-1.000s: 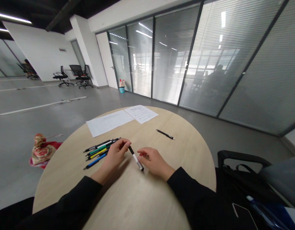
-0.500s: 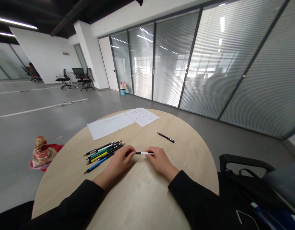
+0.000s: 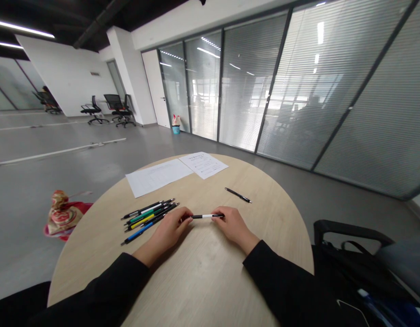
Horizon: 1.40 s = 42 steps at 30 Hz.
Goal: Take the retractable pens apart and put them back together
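A black-and-white pen (image 3: 205, 216) lies level just above the round wooden table (image 3: 196, 281), held at both ends. My left hand (image 3: 170, 229) pinches its left end and my right hand (image 3: 232, 225) pinches its right end. Just left of my left hand lies a row of several pens (image 3: 146, 215) with black, green, yellow and blue barrels. A single black pen (image 3: 238, 195) rests apart, beyond my right hand.
Two white sheets of paper (image 3: 162, 175) (image 3: 203, 164) lie at the table's far side. A black bag (image 3: 353, 272) sits on a chair at the right. A red-patterned bundle (image 3: 61, 219) lies on the floor at the left. Office chairs (image 3: 107, 109) stand far back.
One second ago the pen pointed slantwise toward me in my left hand alone. My right hand has taken its other end and the pen has turned level between both hands.
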Available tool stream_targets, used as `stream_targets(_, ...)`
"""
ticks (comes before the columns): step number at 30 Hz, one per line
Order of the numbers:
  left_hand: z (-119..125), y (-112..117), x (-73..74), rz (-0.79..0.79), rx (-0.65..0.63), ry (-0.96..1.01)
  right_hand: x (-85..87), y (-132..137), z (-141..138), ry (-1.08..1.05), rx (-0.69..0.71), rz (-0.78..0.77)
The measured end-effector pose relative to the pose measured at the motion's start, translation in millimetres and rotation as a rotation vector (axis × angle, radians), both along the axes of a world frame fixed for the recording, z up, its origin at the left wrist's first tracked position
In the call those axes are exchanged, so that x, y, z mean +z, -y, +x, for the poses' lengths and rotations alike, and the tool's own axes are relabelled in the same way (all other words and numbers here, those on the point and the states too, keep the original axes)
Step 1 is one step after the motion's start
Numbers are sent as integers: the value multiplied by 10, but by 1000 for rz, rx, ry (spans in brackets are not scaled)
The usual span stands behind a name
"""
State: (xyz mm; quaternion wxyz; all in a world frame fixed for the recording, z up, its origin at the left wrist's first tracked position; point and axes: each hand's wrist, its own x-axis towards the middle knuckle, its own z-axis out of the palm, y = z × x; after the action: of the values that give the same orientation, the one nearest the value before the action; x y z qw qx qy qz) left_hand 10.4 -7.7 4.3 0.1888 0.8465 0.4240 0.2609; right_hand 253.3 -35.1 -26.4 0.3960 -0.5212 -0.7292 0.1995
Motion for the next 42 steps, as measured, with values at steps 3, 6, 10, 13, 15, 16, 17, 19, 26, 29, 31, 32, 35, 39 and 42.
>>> stream_targets(3,-3,5,3,-11,4,0,-17,-9,19,-9,1,6)
stream_targets(6,-7,-3,-4,-33,12,6,-37,-20,41,-24,2,12)
stream_targets(10,-20,-33,-31,-38,17,22,-45,-37,80,-28,-7,2)
stream_targets(13,-36,-56,-54,-36,15,34,-46,-54,116,-26,-19,-7)
stream_targets(15,-45,-65,-62,-35,12,39,-50,-65,141,-25,-26,-8)
stream_targets(16,-49,-67,-62,-34,11,39,-54,-70,152,-27,-31,-7)
stream_targets(17,-51,-68,-60,-34,11,39,-58,-75,163,-32,-36,-8)
stream_targets(19,-55,-67,-52,-35,14,39,-69,-84,182,-53,-47,-15)
stream_targets(26,-68,-74,-57,-41,34,40,-117,-113,214,-155,-66,-67)
stream_targets(29,-71,-80,-62,-53,40,46,-130,-123,226,-171,-71,-77)
stream_targets(31,-69,-80,-56,-65,48,56,-136,-128,234,-176,-80,-83)
stream_targets(32,-69,-80,-53,-68,54,60,-139,-131,237,-175,-84,-84)
stream_targets(35,-74,-86,-56,-65,64,63,-158,-144,247,-167,-87,-72)
stream_targets(39,-99,-120,-102,-74,77,67,-208,-173,266,-171,-93,-73)
stream_targets(42,-110,-137,-120,-84,79,66,-235,-186,283,-192,-105,-83)
